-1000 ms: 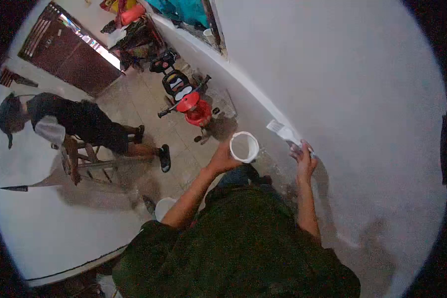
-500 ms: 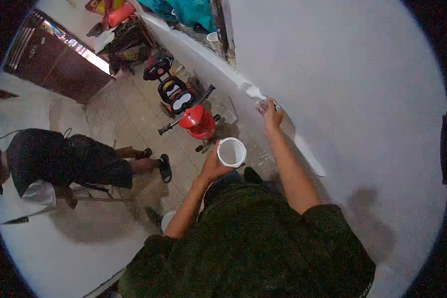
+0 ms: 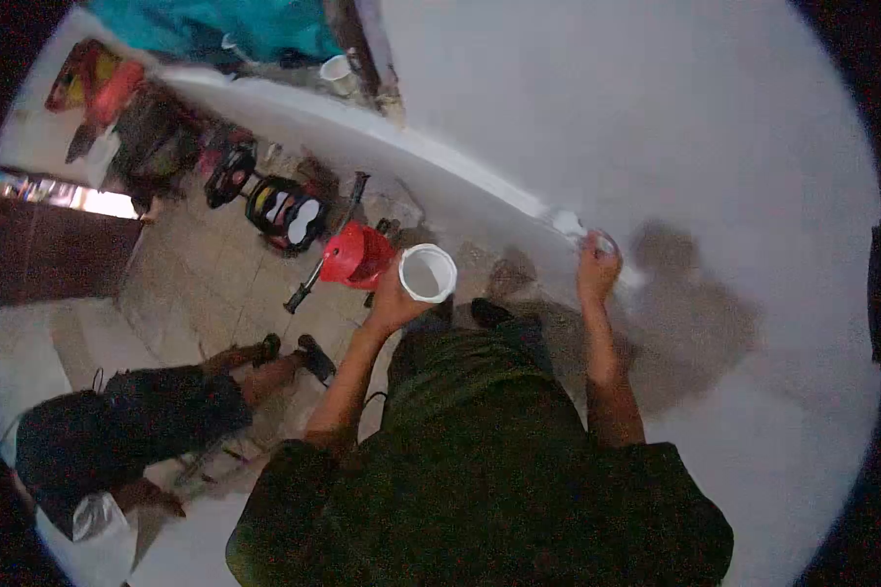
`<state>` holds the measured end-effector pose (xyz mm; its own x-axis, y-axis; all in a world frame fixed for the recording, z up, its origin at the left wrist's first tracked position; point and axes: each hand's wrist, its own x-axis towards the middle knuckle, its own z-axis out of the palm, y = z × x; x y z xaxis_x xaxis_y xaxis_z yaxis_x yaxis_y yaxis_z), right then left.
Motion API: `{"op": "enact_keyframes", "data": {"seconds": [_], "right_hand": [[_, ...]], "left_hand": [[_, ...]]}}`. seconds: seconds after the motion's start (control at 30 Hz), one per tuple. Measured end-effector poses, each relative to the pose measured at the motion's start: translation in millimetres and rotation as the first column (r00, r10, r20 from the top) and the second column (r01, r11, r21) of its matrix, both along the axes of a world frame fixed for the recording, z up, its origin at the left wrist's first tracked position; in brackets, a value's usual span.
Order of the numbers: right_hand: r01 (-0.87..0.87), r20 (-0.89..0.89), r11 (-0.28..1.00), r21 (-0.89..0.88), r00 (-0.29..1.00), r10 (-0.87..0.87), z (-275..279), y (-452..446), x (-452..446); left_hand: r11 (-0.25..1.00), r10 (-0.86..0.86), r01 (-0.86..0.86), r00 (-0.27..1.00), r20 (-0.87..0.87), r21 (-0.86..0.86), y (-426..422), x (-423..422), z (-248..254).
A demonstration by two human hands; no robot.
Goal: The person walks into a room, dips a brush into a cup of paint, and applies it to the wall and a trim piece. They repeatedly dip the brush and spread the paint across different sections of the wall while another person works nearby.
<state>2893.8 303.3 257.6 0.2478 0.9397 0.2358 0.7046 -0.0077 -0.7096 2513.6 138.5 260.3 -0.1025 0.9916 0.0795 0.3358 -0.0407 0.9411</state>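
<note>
My left hand (image 3: 392,301) is closed around a white plastic tub (image 3: 429,274), whose open mouth faces up toward me. Pale contents, perhaps white paint, show inside it. Out to the right, my right hand (image 3: 599,266) grips a paintbrush (image 3: 570,225) with white on its bristles. The bristles touch the white ledge (image 3: 460,174) along the wall edge, or lie very close to it. My fingers cover most of the brush handle.
A red and black ride-on toy (image 3: 357,256) stands on the tiled floor. At lower left another person (image 3: 137,421) in dark clothes is near the opposite wall. A white cup (image 3: 336,70) sits by a teal cloth (image 3: 225,29). The pale wall (image 3: 607,98) rises at right.
My view has turned, and the surroundings have shifted left. My right hand with the paintbrush has moved along the ledge toward me. The left hand keeps hold of the tub.
</note>
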Motion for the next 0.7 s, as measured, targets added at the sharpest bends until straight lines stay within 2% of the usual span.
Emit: {"op": "enact_keyframes", "data": {"seconds": [0.03, 0.07, 0.1, 0.17, 0.23, 0.3, 0.37, 0.43, 0.47, 0.5, 0.53, 0.6, 0.67, 0.7], "right_hand": [[-0.022, 0.052, 0.991, 0.134, 0.999, 0.015, -9.6, -10.8, 30.9], [0.056, 0.089, 0.989, 0.138, 0.994, -0.069, 15.9, -29.4, 35.2], [0.13, 0.125, 0.981, 0.144, 0.981, -0.148, 48.0, -45.8, 33.9], [0.18, 0.202, 0.974, 0.137, 0.958, -0.205, 34.3, -57.4, 79.7], [0.224, 0.27, 0.967, 0.121, 0.93, -0.249, -1.9, -60.7, 103.3], [0.057, 0.329, 0.983, 0.173, 0.938, -0.113, -23.3, -45.4, 105.1], [0.0, 0.384, 0.978, 0.211, 0.92, -0.083, -10.3, -16.2, 38.1], [0.025, 0.135, 0.996, -0.086, 0.991, -0.013, 10.9, 9.4, -47.9], [-0.094, 0.014, 0.99, -0.103, 0.995, 0.096, 38.7, 14.1, -95.9], [-0.142, 0.011, 0.972, -0.187, 0.989, 0.147, 16.8, 33.2, -125.4], [-0.225, 0.034, 0.974, 0.027, 0.974, 0.225, 10.4, 49.2, -161.9], [-0.3, -0.205, 0.953, 0.045, 0.931, 0.303, 12.6, 77.1, -227.4], [-0.331, -0.041, 0.942, 0.047, 0.942, 0.333, 22.7, 94.9, -268.3], [-0.337, -0.05, 0.94, 0.051, 0.939, 0.339, 15.9, 105.0, -278.5]], "left_hand": [[0.999, -0.033, 0.033, 0.999, -0.011, -0.013, 13.3, 0.1, -5.2], [0.999, -0.02, 0.018, 0.996, -0.085, -0.027, 27.1, 0.9, -12.6], [0.999, -0.046, 0.044, 0.996, -0.079, -0.031, 38.1, 2.7, -9.7], [0.995, -0.091, 0.09, 0.996, -0.018, -0.036, 51.4, 5.7, 7.1], [0.99, -0.136, 0.136, 0.991, 0.003, -0.039, 59.7, 2.9, -7.5], [0.99, -0.128, 0.132, 0.989, 0.071, -0.049, 61.3, 0.4, -9.4], [0.995, -0.09, 0.09, 0.996, 0.01, -0.038, 56.2, -4.9, -8.1], [0.999, -0.045, 0.044, 0.997, -0.056, -0.023, 47.7, -11.4, -8.4], [0.998, -0.026, 0.024, 0.999, -0.047, -0.061, 42.6, -14.4, -9.8], [0.995, -0.007, 0.003, 0.999, -0.04, -0.101, 37.4, -18.0, -9.0], [0.995, 0.0, -0.005, 0.999, -0.048, -0.102, 33.0, -21.7, -3.2], [0.996, 0.004, -0.007, 0.999, -0.032, -0.094, 26.2, -28.6, 13.1], [0.996, 0.028, -0.029, 1.0, -0.008, -0.09, 15.7, -35.0, 13.2], [0.996, 0.039, -0.037, 0.999, 0.026, -0.087, 10.2, -37.5, 13.4]]}}
